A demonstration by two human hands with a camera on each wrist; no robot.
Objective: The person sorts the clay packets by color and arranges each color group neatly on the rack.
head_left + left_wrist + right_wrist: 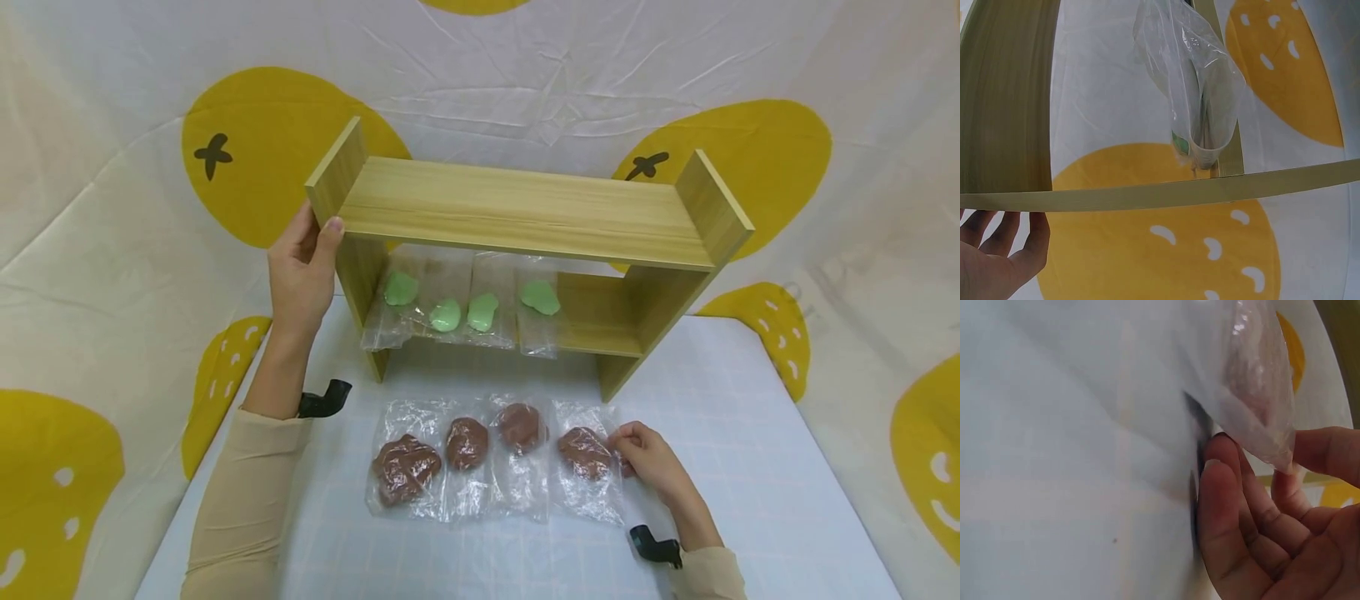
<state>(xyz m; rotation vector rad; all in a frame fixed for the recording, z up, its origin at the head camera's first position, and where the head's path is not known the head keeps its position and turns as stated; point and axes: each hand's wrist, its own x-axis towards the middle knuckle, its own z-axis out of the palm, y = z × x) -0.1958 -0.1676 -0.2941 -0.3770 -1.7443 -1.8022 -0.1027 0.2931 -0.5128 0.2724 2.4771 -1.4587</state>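
My left hand (302,271) grips the left side panel of a wooden shelf (517,208), thumb in front. In the left wrist view, its fingers (1036,240) lie against the panel's edge. My right hand (654,460) is at the right edge of the rightmost clear plastic bag (588,496), which lies flat on the table and holds a brown clay-like lump (583,452). Up close, the right wrist view has the bag's corner (1275,450) pinched between thumb and a finger, the other fingers curled near the tabletop. Several bags with brown lumps (467,443) lie side by side.
On the shelf's lower board (600,312), several clear bags with light green lumps (446,315) hang slightly over the front edge. The table has a pale checked cloth (750,467). Behind stands a white cloth backdrop (525,92) with yellow figures.
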